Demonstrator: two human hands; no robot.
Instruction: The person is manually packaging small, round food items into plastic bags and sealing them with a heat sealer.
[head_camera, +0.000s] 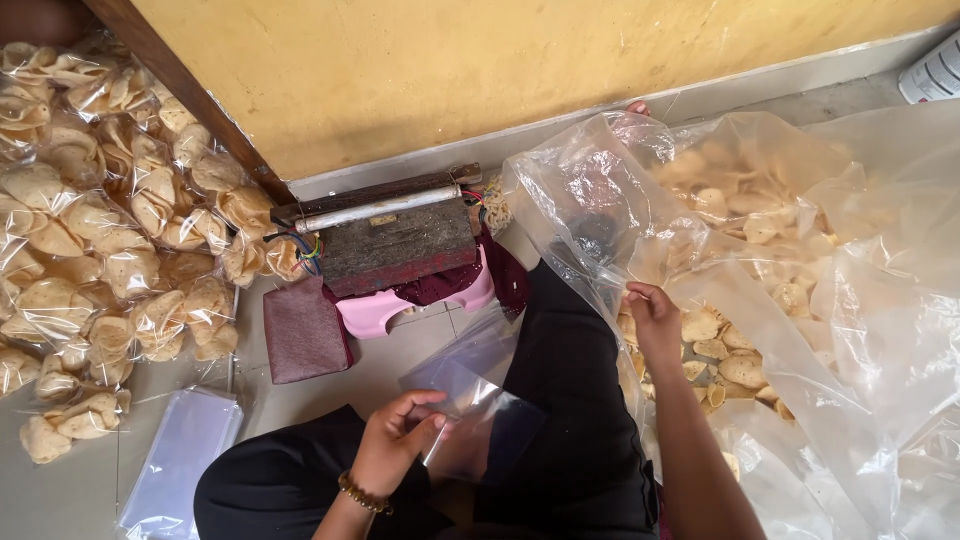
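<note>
The thin small clear bag (470, 400), held over the lap at 6 o'clock, could slip or fold shut, since the left hand (395, 440) only pinches its edge with fingers together. The right hand (655, 320) reaches to 3 o'clock into the large plastic sack (800, 260), fingers curled over crackers (720, 350); brittle pieces may crumble.

From up here I see bare floor (400, 365) between my knees and the heat sealer (395, 235), a passable lane. Packed cracker bags (110, 230) wall off the left; a stack of flat plastic sleeves (180, 455) lies below them. On the right the big plastic sack (800, 300) crowds everything, its folded rim hemming my right hand (655, 320)
</note>
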